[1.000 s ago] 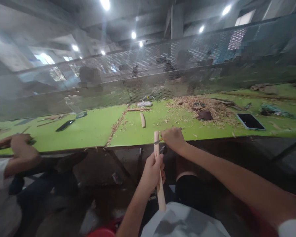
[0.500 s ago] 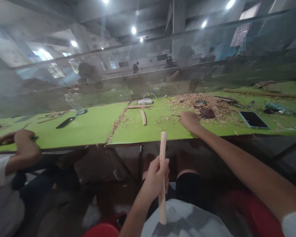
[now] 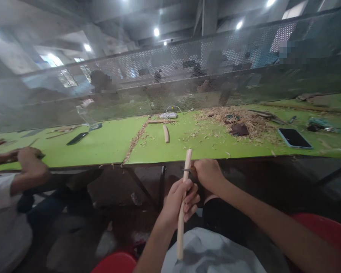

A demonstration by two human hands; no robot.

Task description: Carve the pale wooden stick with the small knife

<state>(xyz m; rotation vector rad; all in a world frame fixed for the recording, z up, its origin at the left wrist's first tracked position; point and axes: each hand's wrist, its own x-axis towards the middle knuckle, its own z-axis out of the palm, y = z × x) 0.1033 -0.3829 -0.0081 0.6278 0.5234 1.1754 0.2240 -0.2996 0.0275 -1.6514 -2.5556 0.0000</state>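
A pale wooden stick (image 3: 180, 231) stands nearly upright above my lap, its top end near the table's front edge. My left hand (image 3: 182, 201) is wrapped round its middle. Just right of the stick's upper part, my right hand (image 3: 207, 172) is closed on a small knife (image 3: 186, 170), whose thin blade lies across the wood. The knife's handle is mostly hidden by my fingers. On the green table (image 3: 116, 144) beyond lies a short curved wooden piece (image 3: 166, 134).
Wood shavings (image 3: 255, 123) are heaped at the back right, near a phone (image 3: 294, 138). Another phone (image 3: 77, 138) and a clear bottle (image 3: 86, 116) are on the left. A co-worker's hand (image 3: 30, 155) is at far left. A mesh screen crosses behind. Red stools (image 3: 115, 262) stand below.
My right hand has come back from over the table to the stick, bringing the blade against it. The stick's lower end has shifted slightly left in my left hand.
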